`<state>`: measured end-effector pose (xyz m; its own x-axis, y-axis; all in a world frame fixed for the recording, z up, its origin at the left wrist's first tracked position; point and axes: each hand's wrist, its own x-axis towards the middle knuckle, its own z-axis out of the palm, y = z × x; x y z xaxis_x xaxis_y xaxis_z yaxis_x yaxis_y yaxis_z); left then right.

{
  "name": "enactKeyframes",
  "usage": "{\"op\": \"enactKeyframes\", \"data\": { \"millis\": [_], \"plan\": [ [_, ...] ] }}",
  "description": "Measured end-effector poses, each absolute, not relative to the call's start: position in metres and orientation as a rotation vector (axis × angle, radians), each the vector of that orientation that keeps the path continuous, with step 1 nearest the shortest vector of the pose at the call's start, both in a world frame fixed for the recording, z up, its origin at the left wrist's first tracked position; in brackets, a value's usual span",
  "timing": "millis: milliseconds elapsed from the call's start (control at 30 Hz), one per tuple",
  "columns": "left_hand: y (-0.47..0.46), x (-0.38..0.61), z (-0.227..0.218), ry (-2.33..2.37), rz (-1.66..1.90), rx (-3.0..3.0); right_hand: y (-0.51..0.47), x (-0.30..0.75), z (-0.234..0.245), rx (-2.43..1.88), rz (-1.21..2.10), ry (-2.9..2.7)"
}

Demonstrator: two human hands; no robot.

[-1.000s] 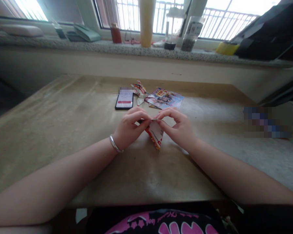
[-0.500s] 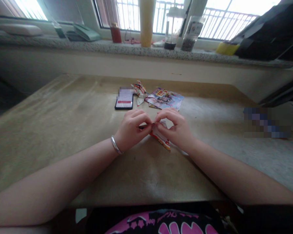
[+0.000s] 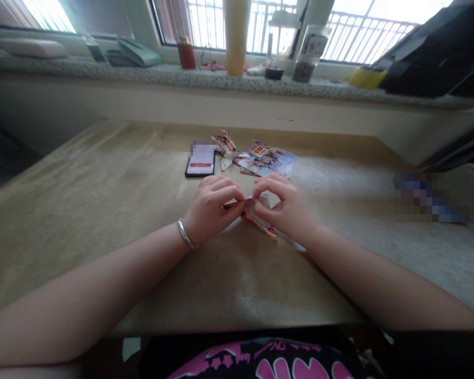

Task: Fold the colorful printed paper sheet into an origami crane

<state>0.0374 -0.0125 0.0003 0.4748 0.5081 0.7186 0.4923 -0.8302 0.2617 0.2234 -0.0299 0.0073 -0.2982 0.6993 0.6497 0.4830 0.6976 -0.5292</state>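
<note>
Between my two hands is a piece of folded printed paper, white with a red and orange edge, held just over the table. My left hand pinches its upper left part between thumb and forefinger. From the other side my right hand pinches the paper close to the left fingertips, also with thumb and forefinger. The fingers hide part of the folds. Beyond the hands lies a crumpled or folded colourful paper piece, beside a stack of printed leaflets.
A phone with a lit screen lies left of the folded paper piece. A blurred blue item rests at the right. Bottles, a tall yellow cylinder and a black bag stand along the granite windowsill.
The fingertips have parted slightly, and a bit more white paper shows between them. The paper's lower corner has risen a little. Both hands keep their pinch.
</note>
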Motion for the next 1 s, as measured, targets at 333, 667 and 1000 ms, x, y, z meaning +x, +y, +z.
{"op": "enactKeyframes", "data": {
  "millis": [333, 667, 1000],
  "plan": [
    [-0.0107, 0.0369, -0.0008, 0.834, 1.329, 2.754, -0.0271, 0.2227, 0.0043, -0.924, 0.244, -2.002],
    [-0.0095, 0.0349, -0.001, 0.841, 1.366, 2.679, -0.0258, 0.2316, 0.0056, -0.997, 0.174, -2.03],
    [-0.0091, 0.0348, -0.0026, 0.882, 1.385, 2.65, -0.0265, 0.2288, 0.0034, -1.05, 0.217, -1.976]
  ]
}}
